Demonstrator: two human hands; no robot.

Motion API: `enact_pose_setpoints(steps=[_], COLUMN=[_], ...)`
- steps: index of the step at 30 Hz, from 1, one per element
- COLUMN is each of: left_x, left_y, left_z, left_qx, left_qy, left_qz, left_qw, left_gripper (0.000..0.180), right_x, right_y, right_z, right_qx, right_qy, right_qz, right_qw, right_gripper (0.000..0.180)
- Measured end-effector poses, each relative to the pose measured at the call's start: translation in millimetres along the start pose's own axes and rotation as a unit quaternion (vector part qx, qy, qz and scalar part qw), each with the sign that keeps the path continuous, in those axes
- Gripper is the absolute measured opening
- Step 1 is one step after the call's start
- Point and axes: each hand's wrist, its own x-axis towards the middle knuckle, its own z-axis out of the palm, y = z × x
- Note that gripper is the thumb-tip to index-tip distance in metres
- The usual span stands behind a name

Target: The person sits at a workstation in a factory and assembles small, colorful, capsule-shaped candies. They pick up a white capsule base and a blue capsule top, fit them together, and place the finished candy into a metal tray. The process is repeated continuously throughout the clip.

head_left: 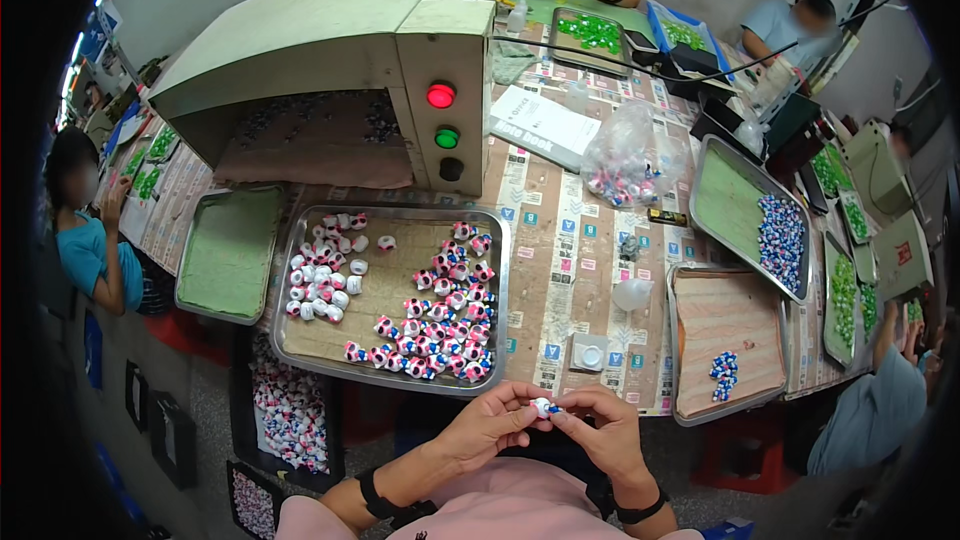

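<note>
My left hand [490, 427] pinches a small white toy figure head [542, 405] close to my body, just past the table's near edge. Against it, a small blue piece [556, 409] is held between the fingertips of my right hand [604, 430]; whether the two parts are joined I cannot tell. Beyond my hands lies a metal tray [385, 285]. White and pink heads [325, 277] cluster on its left, and figures with blue bodies [445, 325] fill its right. Right of my hands, a cloth-lined tray [728, 310] carries a small heap of blue pieces [724, 375].
A machine [440, 60] with a wide opening stands behind the tray. On the table are a plastic bag of parts [628, 165], a notebook [545, 123], a small bottle [632, 292] and a tilted green-lined tray [725, 195]. Bins of parts [290, 410] sit lower left. Other people work around.
</note>
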Motion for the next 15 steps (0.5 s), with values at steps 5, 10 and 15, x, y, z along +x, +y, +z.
enact_pose_setpoints(steps=[5, 10, 15], left_x=[-0.9, -2.9, -7.8], left_y=[-4.3, -4.3, 0.3], left_z=[-4.6, -3.0, 3.7], left_qx=[0.023, 0.085, 0.142], left_qy=[0.01, 0.03, 0.043], left_qz=[0.012, 0.034, 0.061], left_qw=[1.0, 0.995, 0.987], left_gripper=[0.026, 0.023, 0.022], right_x=[-0.4, -0.2, 1.7], right_y=[-6.1, -12.2, -10.6], right_z=[0.7, 1.9, -2.3], right_qx=[-0.086, -0.081, -0.086], right_qy=[-0.002, -0.008, -0.036], right_qz=[-0.012, -0.017, -0.04], right_qw=[0.996, 0.997, 0.995], right_gripper=[0.019, 0.019, 0.019])
